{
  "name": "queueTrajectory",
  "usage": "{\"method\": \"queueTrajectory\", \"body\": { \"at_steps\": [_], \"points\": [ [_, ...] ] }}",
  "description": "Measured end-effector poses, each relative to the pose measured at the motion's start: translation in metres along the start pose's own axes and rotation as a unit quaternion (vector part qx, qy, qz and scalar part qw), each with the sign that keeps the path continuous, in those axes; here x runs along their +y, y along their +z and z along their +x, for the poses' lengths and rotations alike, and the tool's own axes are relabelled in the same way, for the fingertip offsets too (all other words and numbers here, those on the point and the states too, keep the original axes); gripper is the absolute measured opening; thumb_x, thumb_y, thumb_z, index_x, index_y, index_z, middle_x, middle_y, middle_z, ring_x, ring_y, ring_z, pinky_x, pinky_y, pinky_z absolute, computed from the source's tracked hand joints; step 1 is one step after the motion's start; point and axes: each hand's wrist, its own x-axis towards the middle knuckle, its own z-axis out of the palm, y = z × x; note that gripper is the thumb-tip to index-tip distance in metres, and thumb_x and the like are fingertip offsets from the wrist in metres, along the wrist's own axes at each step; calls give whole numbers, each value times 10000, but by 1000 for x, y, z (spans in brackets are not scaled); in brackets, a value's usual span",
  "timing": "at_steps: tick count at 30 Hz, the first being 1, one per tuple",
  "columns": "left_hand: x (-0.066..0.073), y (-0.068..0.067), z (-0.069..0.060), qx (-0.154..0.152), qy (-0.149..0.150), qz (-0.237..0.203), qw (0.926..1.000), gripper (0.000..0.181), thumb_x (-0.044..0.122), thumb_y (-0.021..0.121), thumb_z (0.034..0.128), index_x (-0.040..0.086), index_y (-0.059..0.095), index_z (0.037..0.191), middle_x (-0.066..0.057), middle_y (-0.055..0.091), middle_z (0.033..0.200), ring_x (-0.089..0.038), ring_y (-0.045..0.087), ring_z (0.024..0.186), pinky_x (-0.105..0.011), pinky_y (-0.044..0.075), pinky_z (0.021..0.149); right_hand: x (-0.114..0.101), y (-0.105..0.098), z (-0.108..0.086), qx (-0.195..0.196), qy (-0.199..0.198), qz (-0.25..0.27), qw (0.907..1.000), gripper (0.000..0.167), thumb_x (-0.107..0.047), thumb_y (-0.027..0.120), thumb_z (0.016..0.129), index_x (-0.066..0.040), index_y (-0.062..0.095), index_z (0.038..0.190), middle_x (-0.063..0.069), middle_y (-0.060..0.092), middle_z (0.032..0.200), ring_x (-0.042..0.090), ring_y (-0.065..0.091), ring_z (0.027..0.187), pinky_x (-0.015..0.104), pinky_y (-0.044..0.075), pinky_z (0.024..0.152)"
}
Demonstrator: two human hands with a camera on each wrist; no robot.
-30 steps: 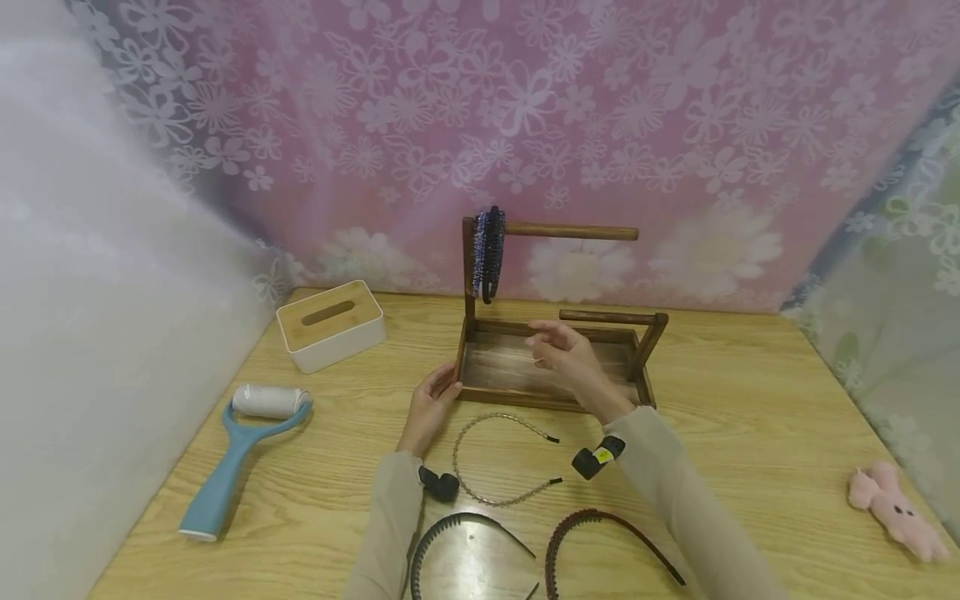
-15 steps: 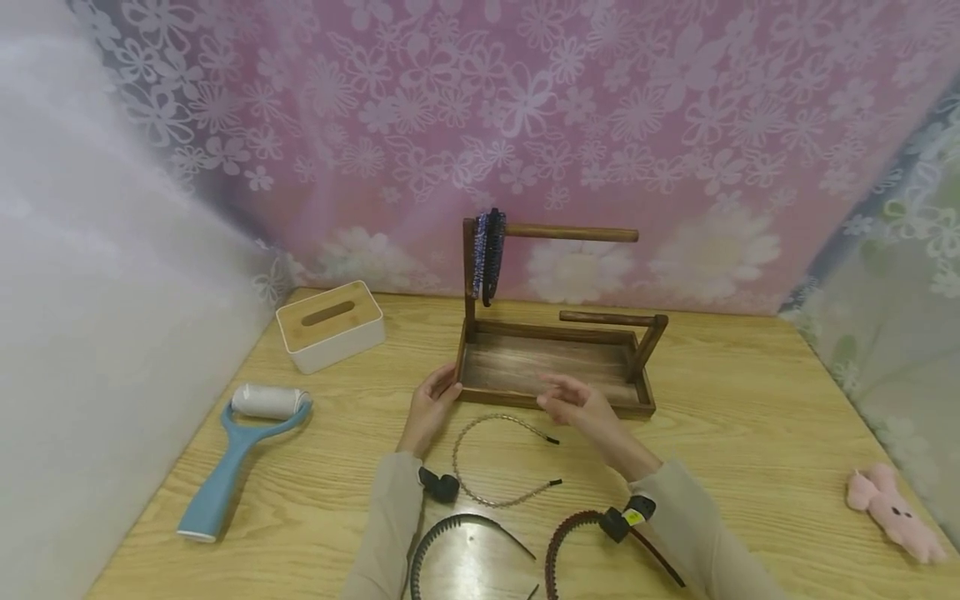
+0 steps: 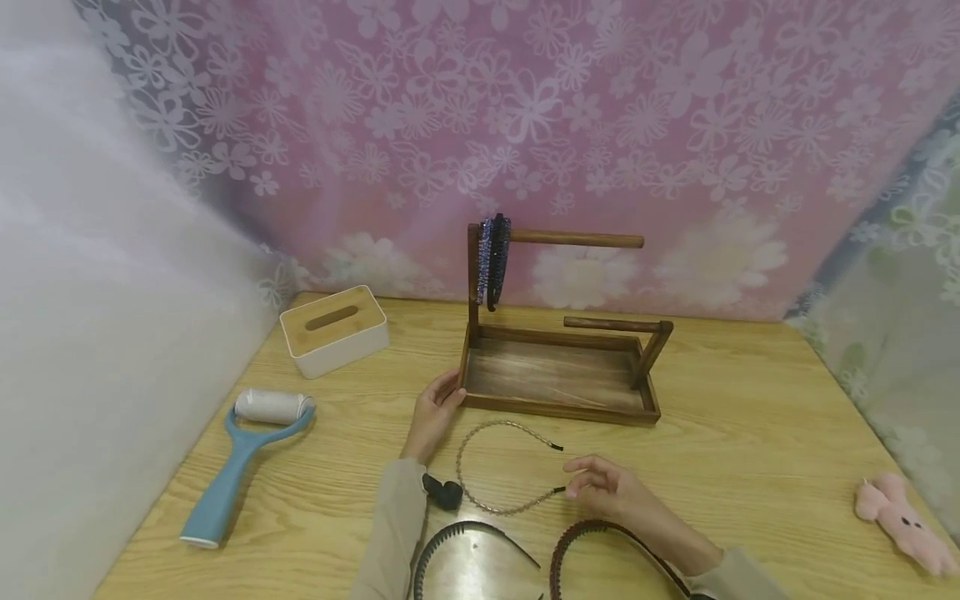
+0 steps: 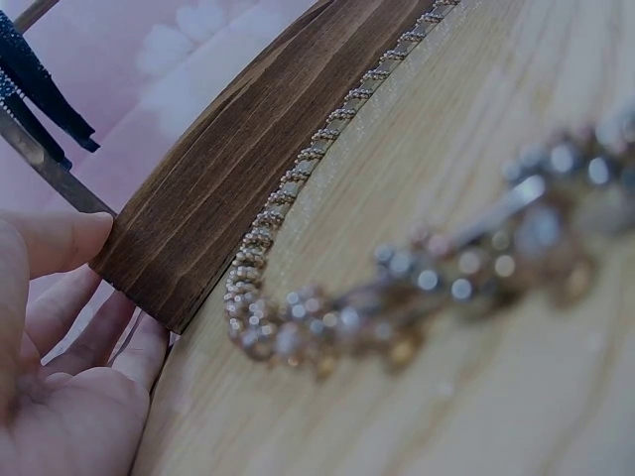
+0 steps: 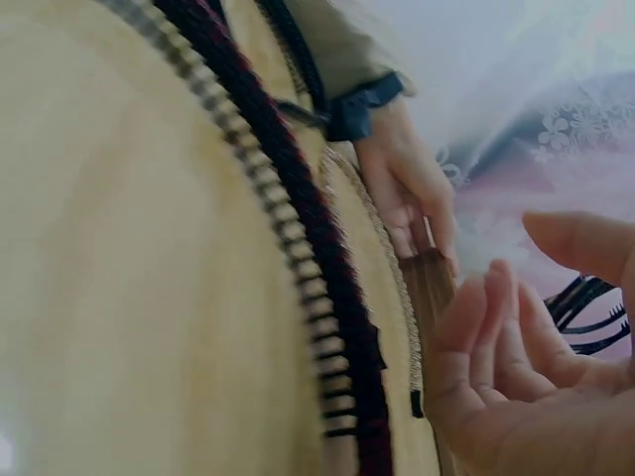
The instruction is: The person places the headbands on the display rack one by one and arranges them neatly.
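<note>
My left hand [image 3: 433, 417] holds the front left corner of a dark wooden headband rack [image 3: 555, 373], thumb on its edge and fingers against the outer side. Two headbands [image 3: 495, 265], one bluish and sparkly, one black, hang at the left of the rack's upper bar. In front of the rack a beaded headband [image 3: 459, 467] lies flat, its dark tips to the right. My right hand [image 3: 618, 500] hovers by the lower tip, fingers loosely bent; the right wrist view shows nothing between thumb and fingers. A dark red toothed headband [image 5: 308, 208] lies below that hand.
A black toothed headband [image 3: 423, 557] lies at the table's near side, partly cut off. To the left are a white tissue box [image 3: 341, 354] with a wooden lid and a blue-handled lint roller [image 3: 225, 492]. A pink plush toy [image 3: 903, 521] lies far right.
My right hand has come back from over the rack's tray, moving toward me and rightward to the beaded headband's lower tip. The left hand has stayed at the rack's corner.
</note>
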Motion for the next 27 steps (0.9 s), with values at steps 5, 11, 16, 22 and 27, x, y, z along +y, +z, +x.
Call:
{"method": "queueTrajectory", "body": {
  "at_steps": [5, 11, 16, 22, 27],
  "points": [
    [1, -1, -1, -60, -3, -33, 10000, 457, 35, 558, 978, -53, 447, 1412, -239, 447, 1469, -389, 419, 1380, -466, 385, 1164, 8, 15, -15, -661, 328, 163, 9971, 347, -144, 586, 967, 116, 470, 1166, -48, 597, 873, 27, 547, 740, 160, 494, 680],
    [-3, -1, 0, -32, 37, -12, 10000, 467, 88, 568, 986, -21, 448, 1424, -208, 448, 1481, -364, 421, 1387, -443, 395, 1161, 8, 31, -33, -1495, 772, 312, 9852, 232, -104, 595, 944, 96, 528, 1041, -70, 531, 745, 1, 482, 635, 124, 433, 581],
    [-5, -1, 0, -37, -1, -17, 10000, 468, 88, 570, 984, -10, 451, 1426, -195, 449, 1485, -358, 422, 1387, -444, 400, 1158, 9, 40, -35, -1756, 835, -4, 9809, 199, -131, 641, 933, 30, 536, 985, -116, 508, 716, -31, 470, 616, 76, 406, 607],
    [-3, -2, 0, -27, 48, 10, 10000, 469, 100, 577, 983, -5, 457, 1424, -189, 454, 1484, -353, 424, 1387, -429, 404, 1156, 14, 46, -32, -1735, 119, -1227, 9771, 157, -108, 629, 925, 13, 530, 910, 43, 558, 619, -97, 448, 575, 35, 425, 625],
    [-3, -2, -1, -86, 79, -58, 9999, 478, 101, 572, 986, -14, 442, 1431, -196, 438, 1493, -358, 413, 1394, -430, 390, 1167, 15, 49, -31, -1385, 330, -1651, 9760, 137, -116, 693, 887, -27, 588, 877, 5, 626, 663, -75, 488, 584, 72, 462, 609]
  ]
}}
